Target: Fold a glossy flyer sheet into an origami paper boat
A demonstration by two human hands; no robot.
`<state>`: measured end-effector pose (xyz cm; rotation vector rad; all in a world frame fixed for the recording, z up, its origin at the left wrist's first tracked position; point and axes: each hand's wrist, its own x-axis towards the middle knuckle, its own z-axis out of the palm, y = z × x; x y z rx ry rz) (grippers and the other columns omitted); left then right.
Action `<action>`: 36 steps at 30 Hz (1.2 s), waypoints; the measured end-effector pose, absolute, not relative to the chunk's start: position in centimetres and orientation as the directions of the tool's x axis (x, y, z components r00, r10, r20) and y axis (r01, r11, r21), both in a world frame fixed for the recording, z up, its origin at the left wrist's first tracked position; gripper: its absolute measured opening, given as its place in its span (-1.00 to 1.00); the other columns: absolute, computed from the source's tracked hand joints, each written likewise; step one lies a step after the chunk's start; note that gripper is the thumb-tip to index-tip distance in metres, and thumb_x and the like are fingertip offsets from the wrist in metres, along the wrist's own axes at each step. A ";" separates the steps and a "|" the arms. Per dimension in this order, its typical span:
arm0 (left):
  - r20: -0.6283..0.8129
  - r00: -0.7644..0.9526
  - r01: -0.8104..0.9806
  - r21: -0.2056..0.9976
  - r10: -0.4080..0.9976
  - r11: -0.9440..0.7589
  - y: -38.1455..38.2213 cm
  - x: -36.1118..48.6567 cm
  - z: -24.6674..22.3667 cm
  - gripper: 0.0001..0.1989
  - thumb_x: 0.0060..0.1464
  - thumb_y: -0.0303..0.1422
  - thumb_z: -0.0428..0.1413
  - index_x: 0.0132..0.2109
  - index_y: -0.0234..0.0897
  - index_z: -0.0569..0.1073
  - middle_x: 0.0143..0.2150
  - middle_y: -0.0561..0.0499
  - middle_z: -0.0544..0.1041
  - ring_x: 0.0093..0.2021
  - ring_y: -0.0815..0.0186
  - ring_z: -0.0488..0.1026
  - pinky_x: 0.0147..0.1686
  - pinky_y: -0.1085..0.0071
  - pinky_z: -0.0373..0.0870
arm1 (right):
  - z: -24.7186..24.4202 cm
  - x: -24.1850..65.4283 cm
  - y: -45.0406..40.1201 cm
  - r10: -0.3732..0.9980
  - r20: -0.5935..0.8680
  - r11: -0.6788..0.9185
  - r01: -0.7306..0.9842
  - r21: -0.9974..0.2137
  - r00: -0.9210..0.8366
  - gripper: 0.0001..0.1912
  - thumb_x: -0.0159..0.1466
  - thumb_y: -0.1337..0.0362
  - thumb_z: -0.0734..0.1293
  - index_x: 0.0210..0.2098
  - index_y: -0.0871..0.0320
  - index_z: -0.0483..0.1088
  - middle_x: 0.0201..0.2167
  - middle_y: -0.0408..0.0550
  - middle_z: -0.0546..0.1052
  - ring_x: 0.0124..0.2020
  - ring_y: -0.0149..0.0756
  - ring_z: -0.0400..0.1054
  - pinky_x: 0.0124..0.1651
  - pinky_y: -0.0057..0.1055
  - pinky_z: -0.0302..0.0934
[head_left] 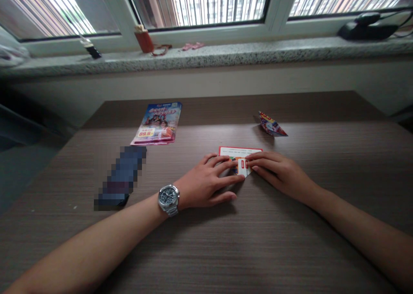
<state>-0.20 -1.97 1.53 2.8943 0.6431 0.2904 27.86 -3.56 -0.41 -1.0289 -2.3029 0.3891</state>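
Note:
A partly folded paper flyer (240, 151), white with a red border and a coloured printed part, lies flat on the wooden table. My left hand (213, 180), with a silver watch on its wrist, rests on the flyer's left side, fingers spread out. On the right side, the outstretched fingers of my right hand (284, 173) press down on the paper. Both hands cover parts of the flyer, and its lower edges come together in a point between them. Beyond my right hand stands a small folded paper piece (271, 125) with a colourful print.
A stack of printed flyers (159, 122) lies at the table's back left. Nearer to me is a dark, pixelated flat object (122, 177). On the granite windowsill (226, 55) are a red container (144, 41), a pink item (192, 46) and a black device (368, 27) with a cable.

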 end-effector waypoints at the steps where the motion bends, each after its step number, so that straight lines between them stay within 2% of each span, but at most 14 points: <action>1: 0.149 0.891 0.397 0.200 0.428 -0.896 -2.0 -0.2 1.6 -0.51 0.33 -0.02 0.02 0.32 0.02 0.35 0.39 -0.09 0.29 0.37 -0.04 0.21 0.35 -0.12 0.06 | -0.4 27.8 -3.5 0.767 0.392 0.641 0.589 -0.492 -0.508 -0.77 0.45 0.29 0.24 -0.03 0.04 0.52 -0.01 0.03 0.59 0.03 -0.13 0.49 0.09 -0.11 0.40; 3: 0.142 0.893 0.396 0.201 0.426 -0.896 -2.2 -0.1 1.7 -0.50 0.32 0.00 0.03 0.32 0.04 0.35 0.38 -0.08 0.30 0.36 -0.06 0.21 0.35 -0.15 0.04 | -0.6 27.8 -3.5 0.796 0.402 0.605 0.613 -0.507 -0.453 -0.81 0.43 0.27 0.27 -0.09 0.06 0.53 -0.06 0.05 0.58 -0.04 -0.13 0.49 0.01 -0.14 0.42; 6: 0.149 0.889 0.402 0.202 0.433 -0.893 -2.3 -0.1 1.8 -0.48 0.28 0.02 0.07 0.32 0.08 0.35 0.36 -0.08 0.32 0.33 -0.07 0.22 0.34 -0.16 0.05 | -1.0 27.7 -3.2 0.816 0.422 0.571 0.664 -0.482 -0.395 -0.82 0.38 0.21 0.33 -0.08 0.05 0.53 -0.06 0.08 0.53 -0.05 -0.07 0.46 -0.02 -0.09 0.42; 10: 0.158 0.887 0.401 0.199 0.433 -0.894 -2.3 -0.1 1.8 -0.48 0.27 0.02 0.08 0.32 0.11 0.36 0.34 -0.08 0.34 0.31 -0.05 0.24 0.34 -0.15 0.04 | -1.4 27.7 -3.0 0.811 0.434 0.566 0.716 -0.410 -0.393 -0.67 0.33 0.19 0.37 0.08 0.04 0.49 -0.01 0.12 0.48 -0.01 0.01 0.41 0.00 0.01 0.38; 15: 0.174 0.871 0.420 0.220 0.459 -0.880 -2.0 0.2 1.7 -0.50 0.32 -0.01 0.03 0.31 -0.01 0.36 0.25 -0.06 0.43 0.26 0.05 0.31 0.36 -0.04 0.05 | -1.3 27.5 -3.2 0.798 0.396 0.590 0.721 -0.363 -0.454 -0.56 0.33 0.14 0.39 0.18 0.03 0.43 0.03 0.14 0.46 0.02 0.05 0.35 0.04 0.04 0.34; 19: 0.232 0.775 0.544 0.230 0.588 -0.807 -1.7 0.4 1.4 -0.57 0.37 -0.10 0.00 0.27 -0.12 0.39 0.20 -0.07 0.46 0.18 0.12 0.37 0.31 0.06 0.16 | -1.3 27.2 -3.4 0.808 0.381 0.579 0.731 -0.363 -0.451 -0.51 0.32 0.10 0.39 0.20 0.09 0.41 0.04 0.17 0.45 0.03 0.06 0.34 0.05 0.04 0.33; 22: 0.259 0.657 0.670 0.231 0.708 -0.706 -1.4 0.4 1.1 -0.49 0.32 -0.08 0.07 0.29 -0.19 0.36 0.22 -0.15 0.42 0.18 0.05 0.34 0.22 0.02 0.25 | -1.3 27.1 -3.4 0.813 0.369 0.574 0.732 -0.367 -0.452 -0.49 0.31 0.08 0.40 0.22 0.08 0.41 0.04 0.17 0.44 0.02 0.06 0.33 0.04 0.04 0.33; 24: 0.255 0.622 0.707 0.223 0.740 -0.671 -1.3 0.3 0.9 -0.45 0.28 -0.05 0.11 0.30 -0.21 0.36 0.23 -0.18 0.40 0.20 0.01 0.31 0.20 0.00 0.26 | -1.3 27.1 -3.4 0.815 0.362 0.570 0.735 -0.367 -0.452 -0.48 0.31 0.08 0.40 0.22 0.08 0.40 0.05 0.17 0.44 0.03 0.06 0.32 0.05 0.05 0.33; 30: 0.233 0.632 0.704 0.227 0.739 -0.673 -1.2 0.2 0.7 -0.49 0.26 -0.06 0.13 0.24 -0.20 0.41 0.21 -0.15 0.40 0.20 0.03 0.30 0.19 0.04 0.27 | -1.3 27.1 -3.4 0.821 0.356 0.562 0.740 -0.369 -0.445 -0.47 0.31 0.06 0.40 0.22 0.10 0.41 0.06 0.18 0.43 0.03 0.06 0.32 0.07 0.04 0.31; 36: 0.237 0.628 0.689 0.274 0.741 -0.671 -1.1 0.3 0.7 -0.55 0.25 -0.09 0.16 0.19 -0.18 0.43 0.18 -0.12 0.42 0.17 0.05 0.33 0.18 0.06 0.28 | -1.1 27.0 -3.4 0.834 0.337 0.546 0.738 -0.396 -0.436 -0.54 0.31 0.07 0.41 0.15 0.07 0.44 0.06 0.14 0.42 0.04 0.04 0.31 0.08 0.01 0.29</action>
